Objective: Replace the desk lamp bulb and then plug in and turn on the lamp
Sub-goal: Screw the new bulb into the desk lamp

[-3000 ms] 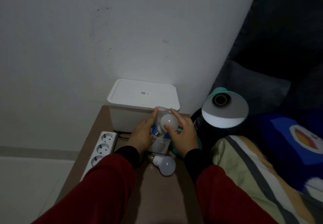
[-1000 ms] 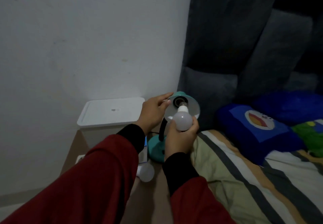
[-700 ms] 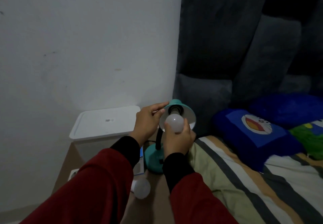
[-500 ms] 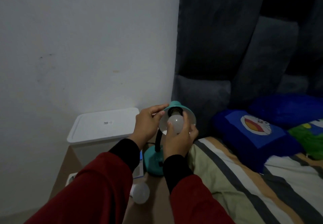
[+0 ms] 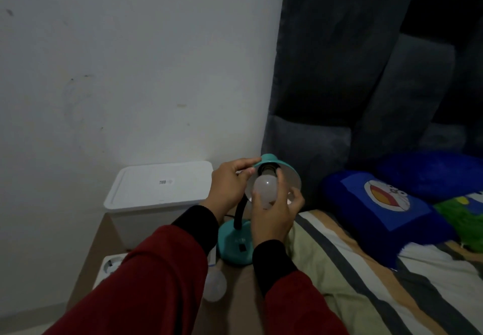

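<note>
A teal desk lamp stands on the brown bedside table, its round base (image 5: 234,247) near the bed edge and its shade (image 5: 288,175) tipped towards me. My left hand (image 5: 228,191) grips the shade's left rim. My right hand (image 5: 275,215) is closed around a white bulb (image 5: 265,187) whose neck sits in the dark socket inside the shade. A second white bulb (image 5: 214,286) lies loose on the table below the base. A white power strip (image 5: 111,266) lies at the table's left edge, mostly hidden by my left sleeve.
A white lidded box (image 5: 156,191) stands at the back of the brown table (image 5: 100,240) against the wall. To the right are a striped blanket (image 5: 366,269), a blue cartoon pillow (image 5: 381,204) and a dark padded headboard (image 5: 339,73).
The bulb came out of its packaging on the table and was raised to the lamp; over the last second its neck went into the socket. My left hand moved to the shade.
</note>
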